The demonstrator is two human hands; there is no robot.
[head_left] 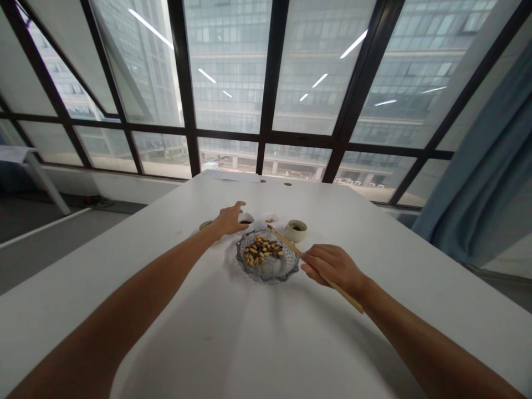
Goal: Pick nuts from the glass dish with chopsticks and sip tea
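Note:
My left hand [229, 219] reaches over the far left side of a scalloped clear glass bowl [276, 272]. Its thumb and index finger are spread beside a small white cup [249, 217] with dark contents; whether they touch it I cannot tell. In the bowl lie many brown and tan nuts or seeds [261, 249], mostly on the left. My right hand [330, 263] is closed around wooden chopsticks [286, 240], tips pointing over the bowl's far rim. Behind the bowl stand another white cup [270, 217] with small bits inside and a pale green cup [296, 231] with something dark.
A tan round object [204, 225] is partly hidden by my left wrist. Toward the far edge of the white table [199, 327] lie papers [230, 176] and a small brown disc [287, 184]. Windows rise beyond, and a blue curtain [477, 177] hangs at right.

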